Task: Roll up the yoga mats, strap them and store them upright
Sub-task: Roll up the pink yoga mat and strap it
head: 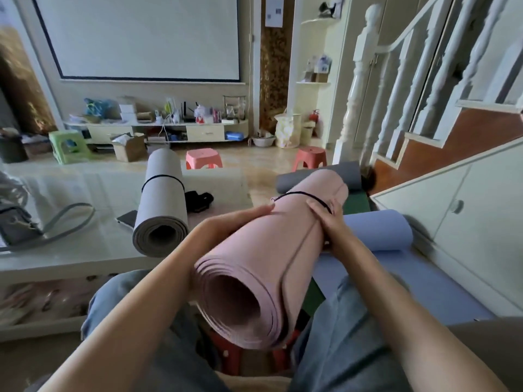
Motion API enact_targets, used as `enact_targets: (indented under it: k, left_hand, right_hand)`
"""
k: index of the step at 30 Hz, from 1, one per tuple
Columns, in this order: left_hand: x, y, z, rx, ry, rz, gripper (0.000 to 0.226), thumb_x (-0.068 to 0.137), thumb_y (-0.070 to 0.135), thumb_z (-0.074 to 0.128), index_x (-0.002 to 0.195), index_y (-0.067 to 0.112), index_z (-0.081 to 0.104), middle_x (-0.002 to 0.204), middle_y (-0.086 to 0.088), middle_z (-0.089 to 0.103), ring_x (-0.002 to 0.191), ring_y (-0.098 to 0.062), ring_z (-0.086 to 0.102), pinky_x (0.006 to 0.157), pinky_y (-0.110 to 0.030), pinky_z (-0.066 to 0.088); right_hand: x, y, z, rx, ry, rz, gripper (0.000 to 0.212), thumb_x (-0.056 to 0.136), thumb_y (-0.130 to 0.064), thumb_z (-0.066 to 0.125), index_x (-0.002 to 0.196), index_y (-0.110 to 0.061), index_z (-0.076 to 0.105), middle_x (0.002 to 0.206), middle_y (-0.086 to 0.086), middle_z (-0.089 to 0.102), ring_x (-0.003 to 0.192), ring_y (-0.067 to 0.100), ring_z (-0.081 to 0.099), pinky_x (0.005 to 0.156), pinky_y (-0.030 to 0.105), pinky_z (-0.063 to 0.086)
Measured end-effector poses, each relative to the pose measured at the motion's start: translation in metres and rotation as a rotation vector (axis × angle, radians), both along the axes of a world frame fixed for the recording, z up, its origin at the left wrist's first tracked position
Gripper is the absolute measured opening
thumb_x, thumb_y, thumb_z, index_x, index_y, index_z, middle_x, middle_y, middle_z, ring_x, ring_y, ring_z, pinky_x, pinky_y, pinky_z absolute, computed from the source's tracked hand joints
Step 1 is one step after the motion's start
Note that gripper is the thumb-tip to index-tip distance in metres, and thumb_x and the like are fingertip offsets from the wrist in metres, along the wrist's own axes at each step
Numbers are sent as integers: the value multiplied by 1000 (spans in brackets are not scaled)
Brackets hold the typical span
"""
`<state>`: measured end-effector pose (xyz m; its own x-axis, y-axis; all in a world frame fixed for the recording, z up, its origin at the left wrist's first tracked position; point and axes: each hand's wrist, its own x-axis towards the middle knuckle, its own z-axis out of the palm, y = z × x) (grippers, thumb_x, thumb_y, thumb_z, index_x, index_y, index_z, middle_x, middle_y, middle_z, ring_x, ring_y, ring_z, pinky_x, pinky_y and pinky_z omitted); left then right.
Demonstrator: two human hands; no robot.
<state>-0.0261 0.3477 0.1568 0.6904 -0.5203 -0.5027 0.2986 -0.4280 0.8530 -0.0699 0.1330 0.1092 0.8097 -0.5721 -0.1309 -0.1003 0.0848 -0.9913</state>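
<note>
We hold the rolled pink foam yoga mat [271, 250] across our lap, left hand [226, 224] flat against its side, right hand [329, 222] gripping its thin black elastic strap [300, 195]; at ten o'clock lies a strapped grey rolled mat [162, 205].

Person seen from above. Both forearms bare to the elbow; no sleeves, watch or bracelets visible. Left hand [226, 224] and right hand [329, 222] bare, without rings or gloves, nails short. Legs clothed in loose, faded blue-grey jeans [348, 335], the fabric creased at the knees. A strip of pale beige top [254, 384] shows at the bottom edge.
</note>
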Motion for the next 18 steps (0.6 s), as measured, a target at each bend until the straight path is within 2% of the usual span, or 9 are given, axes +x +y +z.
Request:
enact_targets:
  k: [1,2,4,7,9,10,13,16,18]
  left_hand:
    - [6,5,-3,-78,-46,-98,58,91,46,56,132,6,55,117,-6,69,111,-21,63,103,-36,45]
    - [19,5,-11,-137,-90,-102,62,87,51,62,135,12,54,116,-4,70,108,-20,65,96,-33,49]
    - [43,7,-34,-251,-149,-49,71,75,48,71,137,19,51,118,-2,70,107,-19,67,89,-33,52]
    - [64,16,-52,-359,-204,47,81,58,44,79,133,27,52,121,-4,68,107,-23,67,90,-37,52]
    - [77,27,-54,-356,-242,110,93,50,45,85,135,28,50,121,-3,67,105,-20,68,88,-34,53]
    - [85,33,-54,-357,-250,124,95,48,45,86,135,30,50,122,-1,67,105,-19,68,88,-33,52]
    - [109,57,-45,-340,-284,116,73,54,44,79,123,41,56,117,4,69,104,-16,68,84,-28,53]
    - [135,84,-30,-341,-287,154,53,70,36,69,121,43,56,118,2,68,106,-19,66,90,-35,53]
    - [155,99,-23,-341,-302,214,49,78,30,60,125,44,55,119,6,67,108,-17,65,90,-34,52]
  right_hand:
    - [8,4,-3,-38,-40,-18,102,72,-61,72,152,-35,15,155,-5,25,134,26,38,100,46,44]
    - [16,9,-6,-45,-75,-34,112,64,-65,76,153,-35,14,155,-4,25,135,25,39,105,46,42]
    - [31,22,-7,84,-101,-35,119,64,-61,79,154,-31,6,153,-1,30,131,25,45,105,48,43]
    - [50,41,-14,188,62,137,127,62,-64,76,154,-27,-3,147,3,36,123,30,51,100,51,47]
    - [64,53,-20,169,133,268,133,51,-70,80,153,-29,5,143,2,42,117,30,54,95,51,49]
    - [74,61,-22,151,121,294,130,49,-68,82,151,-28,13,139,3,47,114,28,57,95,49,50]
    - [108,88,-18,110,27,263,91,60,-51,84,134,-23,38,125,2,58,107,23,62,94,43,53]
    - [148,119,-5,94,-80,286,85,56,-51,85,128,-25,47,117,-3,63,100,15,65,82,33,56]
    - [175,138,2,48,-114,328,76,66,-46,83,129,-28,45,116,-7,63,98,11,65,78,28,55]
